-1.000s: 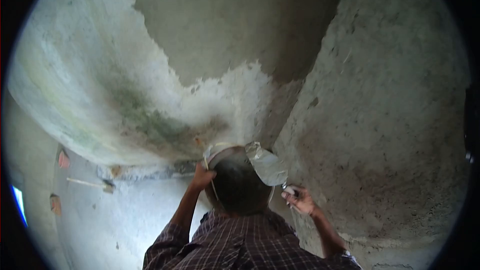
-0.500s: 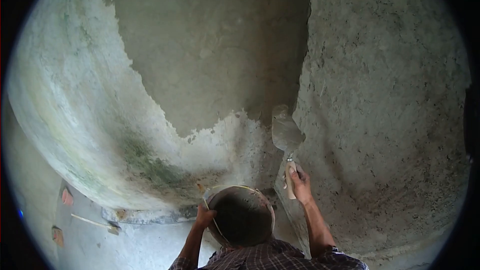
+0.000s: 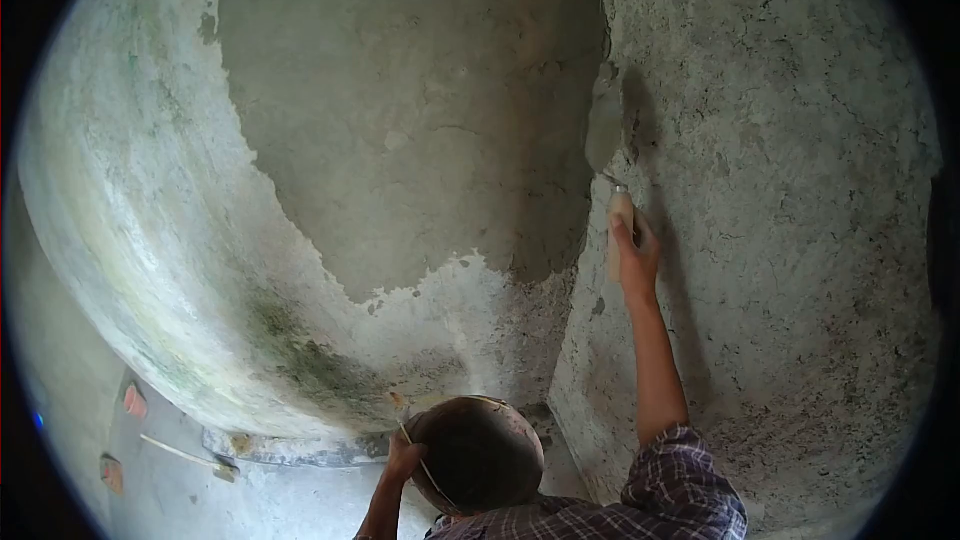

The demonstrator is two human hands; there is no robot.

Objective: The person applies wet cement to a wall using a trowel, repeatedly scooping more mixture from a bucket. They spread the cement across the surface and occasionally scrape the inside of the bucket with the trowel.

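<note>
Item: trowel (image 3: 604,130), blade upward at the right edge of the wet plaster patch (image 3: 400,120), beside the wall corner; my right hand (image 3: 638,252), fingers closed round its handle.

Item: round pan (image 3: 478,455), below the patch's bottom edge; my left hand (image 3: 403,457), fingers clamped on its left rim.

Item: long-handled tool (image 3: 190,455), floor, lower left.
</note>
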